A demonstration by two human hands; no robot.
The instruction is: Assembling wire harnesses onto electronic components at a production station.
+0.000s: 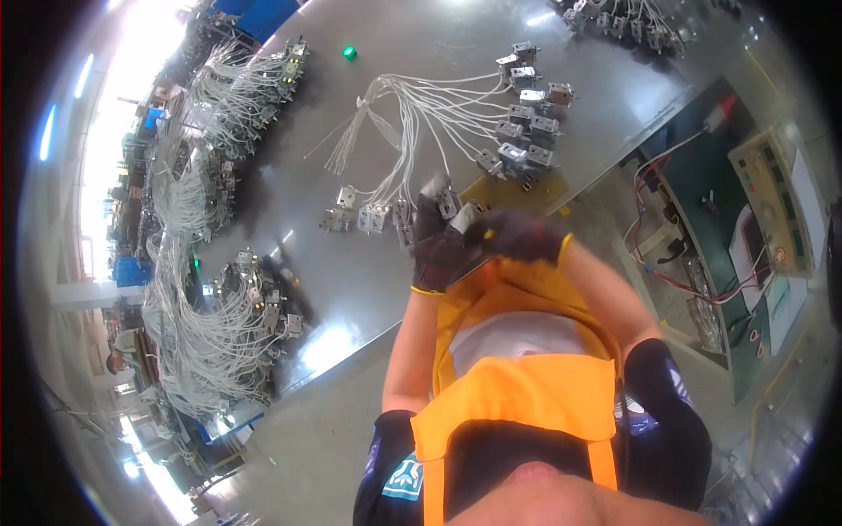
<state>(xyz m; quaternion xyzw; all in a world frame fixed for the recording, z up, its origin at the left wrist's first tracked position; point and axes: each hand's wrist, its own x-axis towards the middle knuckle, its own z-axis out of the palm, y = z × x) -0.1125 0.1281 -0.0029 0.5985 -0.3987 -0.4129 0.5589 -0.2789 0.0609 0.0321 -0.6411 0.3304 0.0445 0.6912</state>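
I am seeing my gloved left hand gripping a small metal connector block with white wires, my right hand pinching it too, just above the grey steel table; more wired blocks are lying farther off.

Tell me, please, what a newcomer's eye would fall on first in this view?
The two dark-gloved hands meet mid-frame over the steel table's near edge: the left hand and right hand grip a small metal block with white wires. Beyond them, a fan of white-wired metal blocks spreads across the table. A tangled heap of similar wired parts lies at the left.
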